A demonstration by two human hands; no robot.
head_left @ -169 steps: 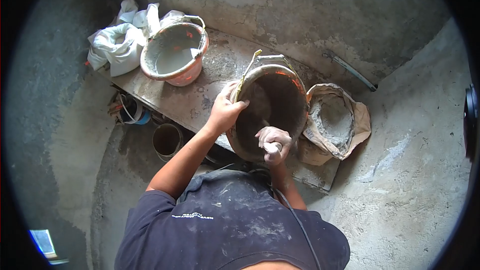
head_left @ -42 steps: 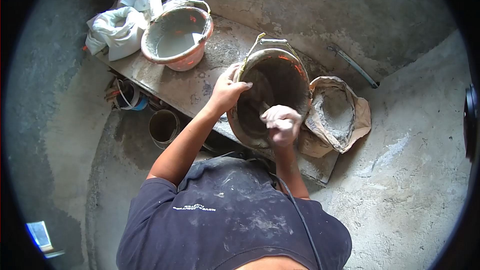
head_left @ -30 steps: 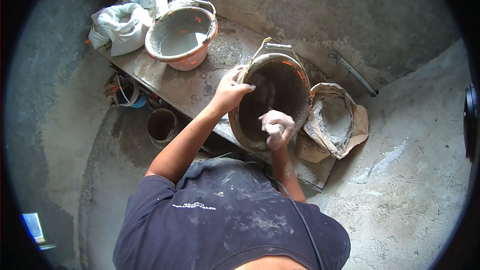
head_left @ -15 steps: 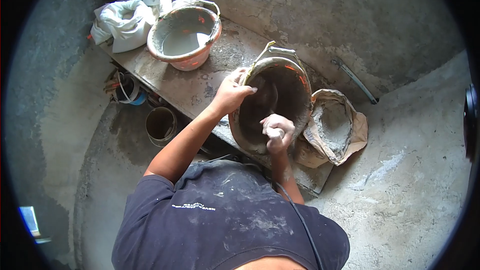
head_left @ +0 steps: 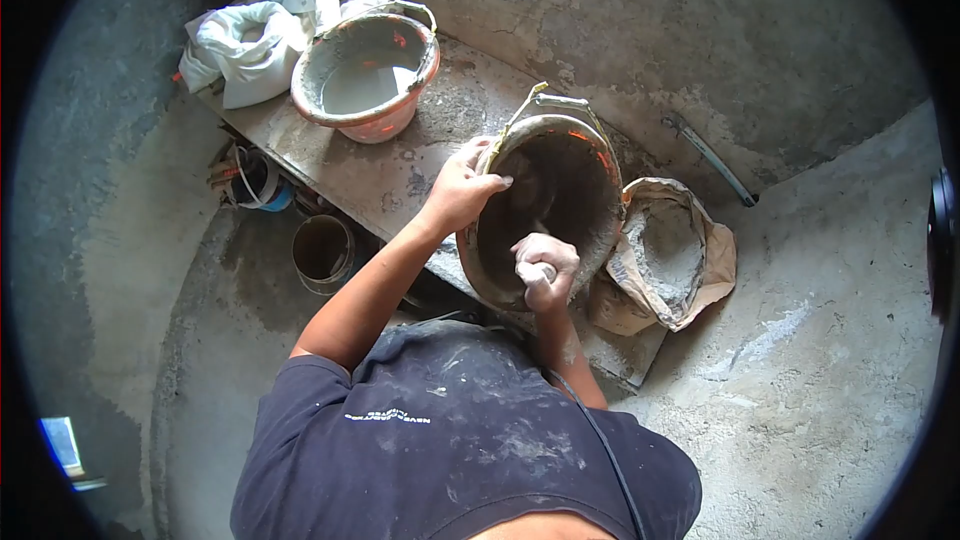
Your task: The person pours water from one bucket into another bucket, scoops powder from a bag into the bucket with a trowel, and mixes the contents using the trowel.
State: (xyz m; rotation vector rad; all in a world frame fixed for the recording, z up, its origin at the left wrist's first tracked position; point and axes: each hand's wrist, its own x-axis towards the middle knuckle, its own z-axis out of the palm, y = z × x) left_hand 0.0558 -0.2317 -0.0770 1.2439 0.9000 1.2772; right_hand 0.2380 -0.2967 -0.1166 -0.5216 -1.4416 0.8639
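Note:
A mortar-crusted bucket [head_left: 470,265] tilts toward me on the board, its wire handle up at the far side. My left hand [head_left: 466,185] grips its left rim, thumb over the edge and fingers outside. Over the near part of the bucket's mouth, my right hand [head_left: 547,270] is closed in a fist round the handle of a trowel, with the grip's end showing between the fingers. The trowel's blade is down in the dark inside, blurred and partly hidden. What lies at the bottom of the bucket is too dark to make out.
On the board [head_left: 400,175] stands a second bucket [head_left: 370,125] with water-like liquid, beside white sacks [head_left: 262,65]. An open paper bag [head_left: 710,280] of grey powder touches the working bucket's right. Small pails [head_left: 322,250] sit below left; a metal bar [head_left: 715,162] leans at the wall.
My right hand has shifted slightly left with the trowel, and the blade inside the bucket has moved. My left hand stays on the rim.

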